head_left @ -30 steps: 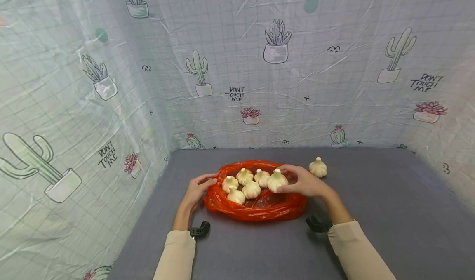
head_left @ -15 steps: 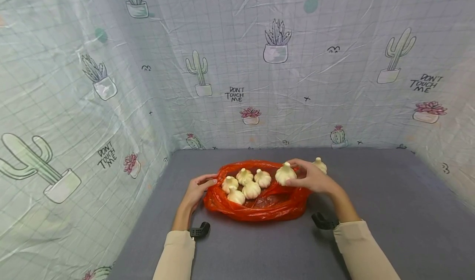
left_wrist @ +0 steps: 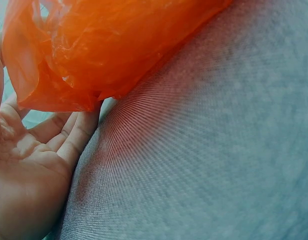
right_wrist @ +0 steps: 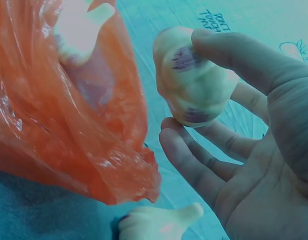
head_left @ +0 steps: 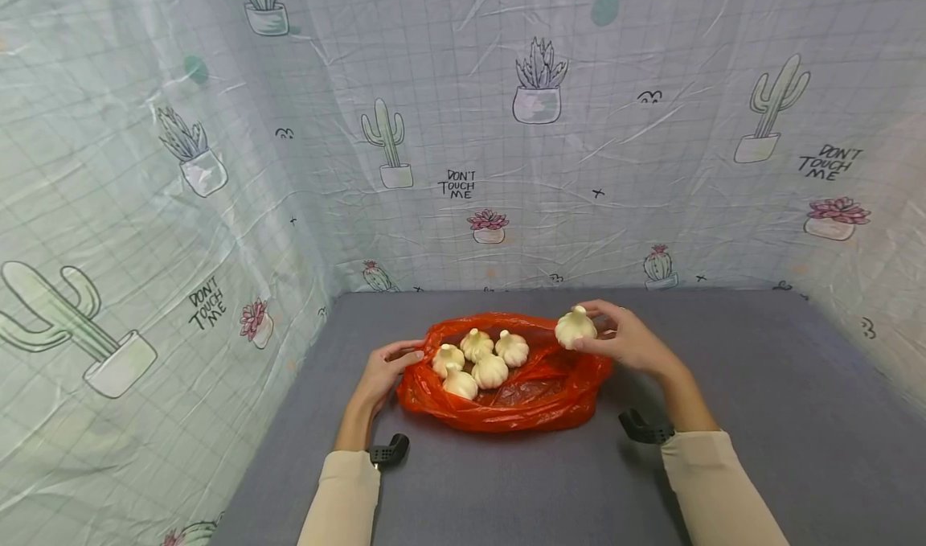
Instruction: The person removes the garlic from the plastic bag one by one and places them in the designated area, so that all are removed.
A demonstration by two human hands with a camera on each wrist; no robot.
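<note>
A red plastic bag [head_left: 499,419] lies spread open on the table, with several garlic bulbs [head_left: 489,371] grouped in its left part. On its left side my left hand [head_left: 382,373] holds the rim between thumb and fingers; the left wrist view shows the palm [left_wrist: 29,185] beside the bag [left_wrist: 109,50]. My right hand [head_left: 633,341] pinches one garlic bulb [head_left: 575,327] above the bag's right rim. Purple marks show on that bulb's [right_wrist: 194,75] underside in the right wrist view. Another bulb [right_wrist: 159,222] sits beyond the bag, mostly hidden by the right hand in the head view.
The grey table [head_left: 506,490] reaches back to a hanging cloth [head_left: 564,176] printed with cacti, which also covers the left side. A black wrist device [head_left: 391,449] sits at the left wrist, and another device [head_left: 644,429] at the right.
My right hand has carried its garlic bulb rightward and slightly back, from over the bag's inside to its right rim, covering the loose bulb behind. The left hand stays put.
</note>
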